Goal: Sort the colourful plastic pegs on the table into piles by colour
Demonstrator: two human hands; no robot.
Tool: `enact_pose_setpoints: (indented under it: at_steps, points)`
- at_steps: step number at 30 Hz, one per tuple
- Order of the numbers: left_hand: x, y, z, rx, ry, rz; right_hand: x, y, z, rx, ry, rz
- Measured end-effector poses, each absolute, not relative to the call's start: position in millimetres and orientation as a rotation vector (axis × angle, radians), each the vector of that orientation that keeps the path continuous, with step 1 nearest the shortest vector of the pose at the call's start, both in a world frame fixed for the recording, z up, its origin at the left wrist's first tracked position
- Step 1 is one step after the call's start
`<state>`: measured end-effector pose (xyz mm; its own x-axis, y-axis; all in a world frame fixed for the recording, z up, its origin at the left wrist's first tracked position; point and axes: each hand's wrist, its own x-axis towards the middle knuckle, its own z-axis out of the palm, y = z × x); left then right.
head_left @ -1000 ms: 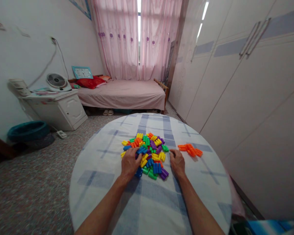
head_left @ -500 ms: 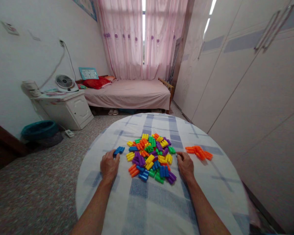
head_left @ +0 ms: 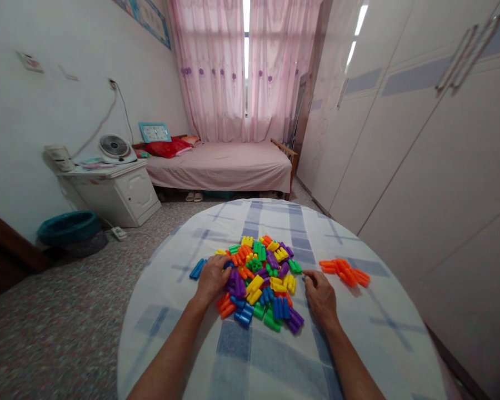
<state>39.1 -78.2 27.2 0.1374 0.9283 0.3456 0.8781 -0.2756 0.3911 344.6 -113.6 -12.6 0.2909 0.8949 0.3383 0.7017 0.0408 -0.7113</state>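
Pink curtains (head_left: pixel 212 83) and a bed (head_left: pixel 225 166) stand well beyond the mixed pile (head_left: pixel 256 283) of plastic pieces, and a pale wardrobe (head_left: pixel 420 166) rises to its right. Under the pile spreads a round counter (head_left: pixel 283 361), covered in checked cloth. Yellow, green, orange, blue and purple pieces lie heaped together there. At the pile's left edge, the left hand (head_left: pixel 212 276) has its fingers bent over the pieces, beside a purple piece (head_left: pixel 236 284); blue shows by the fingertips, but I cannot tell whether they pinch it. Just right of the pile, the right hand (head_left: pixel 320 294) is loosely curled near a green piece (head_left: pixel 295 266); its grip is unclear too. One blue piece (head_left: pixel 198 269) lies left of the pile, and orange pieces (head_left: pixel 346 272) cluster apart to its right.
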Motion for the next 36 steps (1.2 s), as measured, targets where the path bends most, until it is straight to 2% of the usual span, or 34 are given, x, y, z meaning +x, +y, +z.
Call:
enact_pose_setpoints:
  at_steps: [9, 15, 19, 22, 26, 30, 33, 36]
  points:
    - [36, -72, 10, 2.22, 1.825, 0.956, 347, -112, -14, -1.734, -1.475, 0.324]
    - [29, -73, 15, 2.218, 1.776, 1.172, 345, -114, -8, -1.736, -1.477, 0.32]
    - [13, -74, 23, 2.177, 1.964, 1.355, 345, -114, -8, -1.744, -1.468, 0.317]
    - [0, -72, 23, 2.104, 2.254, 1.32, 345, -114, -8, -1.756, -1.467, 0.325]
    - [-10, -69, 11, 1.975, 2.457, 1.083, 344, -115, -6, -1.753, -1.467, 0.317]
    - [-8, -69, 6, 1.926, 2.453, 0.994, 343, -115, -5, -1.735, -1.457, 0.317]
    - [1, -73, 17, 1.998, 2.409, 1.134, 344, -115, -6, -1.725, -1.457, 0.322]
    - [18, -76, 37, 2.157, 2.141, 1.224, 344, -115, -8, -1.718, -1.467, 0.329]
